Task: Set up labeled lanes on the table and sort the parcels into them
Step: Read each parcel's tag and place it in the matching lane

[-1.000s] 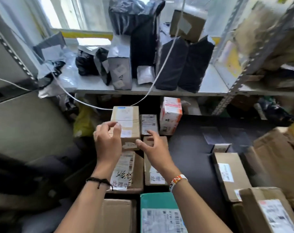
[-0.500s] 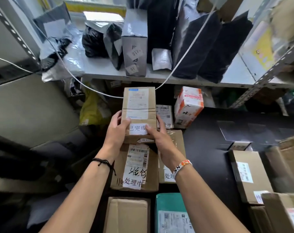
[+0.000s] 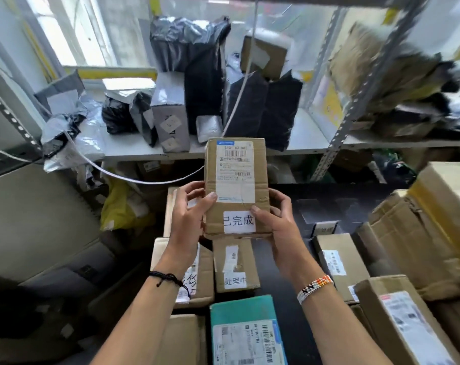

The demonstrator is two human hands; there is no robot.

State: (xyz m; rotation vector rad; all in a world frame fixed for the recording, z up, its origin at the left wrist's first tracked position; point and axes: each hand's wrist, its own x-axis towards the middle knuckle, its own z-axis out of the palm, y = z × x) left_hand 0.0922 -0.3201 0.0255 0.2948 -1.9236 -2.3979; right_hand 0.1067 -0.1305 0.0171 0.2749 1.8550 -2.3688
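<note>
A brown cardboard parcel (image 3: 236, 164) with a shipping label and a white handwritten tag (image 3: 239, 222) is raised above the black table (image 3: 284, 301). My left hand (image 3: 189, 219) grips its lower left edge with the thumb on the face. My right hand (image 3: 279, 219) grips its lower right edge the same way. Below it lie two brown parcels bearing white tags, one (image 3: 235, 267) in the middle and one (image 3: 200, 275) to its left, partly hidden by my left wrist. A teal parcel (image 3: 246, 330) lies nearest me.
More cardboard boxes (image 3: 339, 262) and a large box (image 3: 397, 320) crowd the table's right side. A metal shelf (image 3: 134, 148) behind holds black and grey mailer bags (image 3: 263, 109). A white cable (image 3: 134, 177) hangs across the shelf front. A yellow bag (image 3: 121, 206) sits at left.
Both hands took hold of the tagged brown parcel at the back of the table and lifted it up and toward me.
</note>
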